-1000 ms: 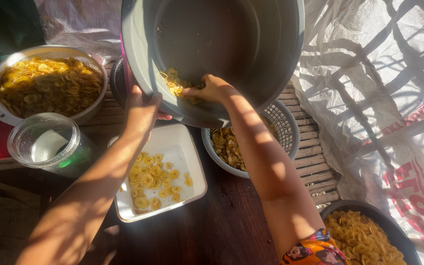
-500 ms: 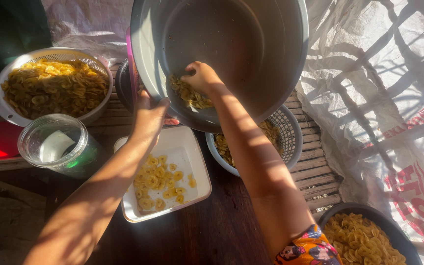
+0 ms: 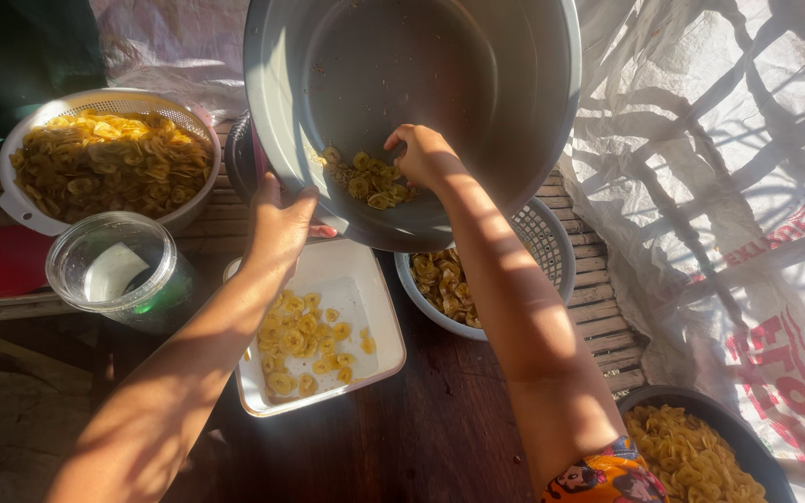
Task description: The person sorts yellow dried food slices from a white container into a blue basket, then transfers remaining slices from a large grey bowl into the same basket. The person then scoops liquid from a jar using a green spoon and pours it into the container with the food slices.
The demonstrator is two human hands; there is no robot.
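1. Two hands are yours here: your left hand (image 3: 279,224) grips the lower rim of the large round grey metal basin (image 3: 440,65), fingers curled over the edge with the thumb on the outside.
2. The basin sits at twelve o'clock in the view, tipped steeply so its open mouth faces you and down; its rim runs roughly from nine to three o'clock, and its lowest edge points toward six.
3. Your right hand (image 3: 421,154) reaches inside the basin, fingers bent and loosely cupped against a small heap of yellow banana chips (image 3: 365,177) gathered at the low side; you cannot tell whether any chips are actually pinched between them.
4. Just below the basin's low edge, at about seven o'clock from it, lies a white rectangular tray (image 3: 370,298) with a scatter of chips in it, its long axis running from eleven to five.
5. At five o'clock from the basin a white round mesh basket (image 3: 552,247) holds more chips, partly hidden by your right forearm.
6. At nine o'clock a white colander (image 3: 20,210) is heaped with chips; a clear plastic tub (image 3: 109,270) stands just beside it, and a red lid (image 3: 2,261) lies next to that.
7. At the lower right a dark round bowl (image 3: 645,399) holds further chips.
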